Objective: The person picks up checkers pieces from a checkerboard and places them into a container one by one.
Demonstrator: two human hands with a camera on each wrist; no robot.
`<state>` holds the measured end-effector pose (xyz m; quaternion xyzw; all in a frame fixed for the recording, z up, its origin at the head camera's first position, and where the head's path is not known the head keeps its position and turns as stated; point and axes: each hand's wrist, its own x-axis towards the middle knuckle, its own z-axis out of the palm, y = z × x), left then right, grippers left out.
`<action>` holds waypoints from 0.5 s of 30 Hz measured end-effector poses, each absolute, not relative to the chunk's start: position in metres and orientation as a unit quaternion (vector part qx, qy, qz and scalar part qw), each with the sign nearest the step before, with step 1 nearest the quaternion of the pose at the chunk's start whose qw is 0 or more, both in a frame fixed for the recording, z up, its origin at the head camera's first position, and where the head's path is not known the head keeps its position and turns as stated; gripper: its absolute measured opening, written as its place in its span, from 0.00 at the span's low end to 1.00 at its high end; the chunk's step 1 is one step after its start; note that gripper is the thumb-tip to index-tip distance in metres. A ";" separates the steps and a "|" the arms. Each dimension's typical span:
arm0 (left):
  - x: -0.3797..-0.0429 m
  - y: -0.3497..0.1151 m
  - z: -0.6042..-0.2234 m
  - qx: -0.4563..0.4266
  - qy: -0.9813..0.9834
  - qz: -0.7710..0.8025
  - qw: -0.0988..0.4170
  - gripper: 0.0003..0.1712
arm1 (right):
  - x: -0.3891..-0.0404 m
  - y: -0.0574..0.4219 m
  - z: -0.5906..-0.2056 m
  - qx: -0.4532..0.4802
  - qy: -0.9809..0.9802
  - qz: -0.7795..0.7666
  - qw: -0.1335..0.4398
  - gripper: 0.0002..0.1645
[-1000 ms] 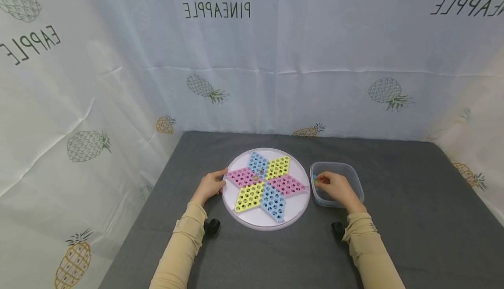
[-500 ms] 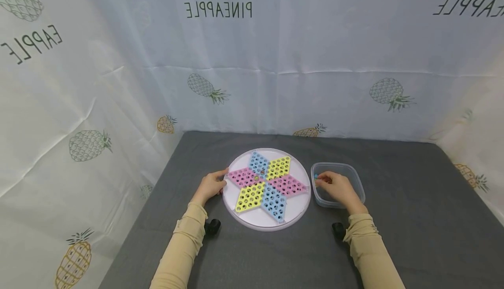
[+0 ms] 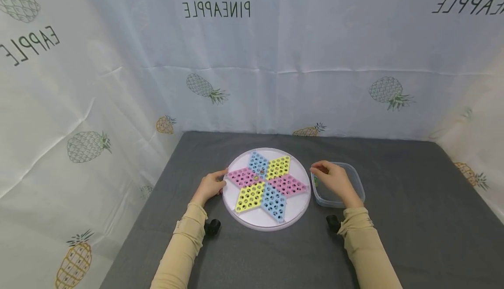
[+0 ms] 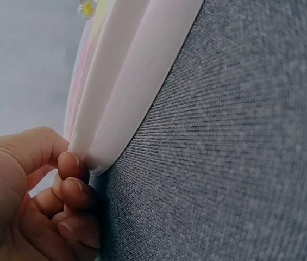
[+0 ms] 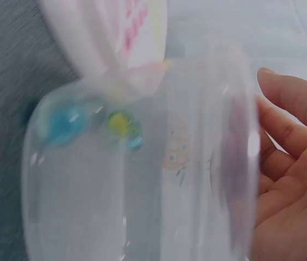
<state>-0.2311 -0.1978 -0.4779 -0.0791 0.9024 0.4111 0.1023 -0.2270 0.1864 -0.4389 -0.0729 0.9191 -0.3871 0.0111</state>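
A round white Chinese checkers board [image 3: 297, 206] carries a star of pink, yellow and blue holed sections. Two marbles lie near its centre, among them a yellowish marble [image 3: 256, 178]. My left hand [image 3: 209, 186] pinches the board's left rim; the left wrist view shows its fingertips [image 4: 73, 166] against that rim. Over the left wall of a clear plastic box [image 3: 357, 184] is my right hand [image 3: 334, 178], its fingertips close together. Whether they hold a marble is hidden. Inside the box lie a blue marble [image 5: 66, 124] and a green-yellow marble [image 5: 121, 124], blurred.
A dark grey cloth [image 3: 275, 258] covers the table under board and box. The box stands just right of the board, with a narrow gap between. A pineapple-print curtain [image 3: 252, 96] hangs behind and at the sides. Black wrist cameras [image 3: 213, 227] sit below the hands.
My right hand has risen from inside the box to its left wall, moving slightly left and away from me. Green marbles now show below it. My left hand and the board have stayed put.
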 end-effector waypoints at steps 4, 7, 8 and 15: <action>-0.231 -0.198 -0.478 -0.079 0.904 0.409 0.099 0.30 | -0.231 0.177 -0.433 -0.079 0.916 -0.394 0.012 0.25; -0.231 -0.197 -0.478 -0.081 0.902 0.413 0.096 0.30 | -0.234 0.171 -0.429 -0.087 0.915 -0.395 0.005 0.23; -0.231 -0.197 -0.478 -0.082 0.902 0.412 0.095 0.30 | -0.235 0.168 -0.428 -0.088 0.914 -0.397 0.003 0.22; -0.231 -0.197 -0.479 -0.077 0.907 0.405 0.091 0.31 | -0.243 0.145 -0.418 -0.113 0.909 -0.401 0.005 0.22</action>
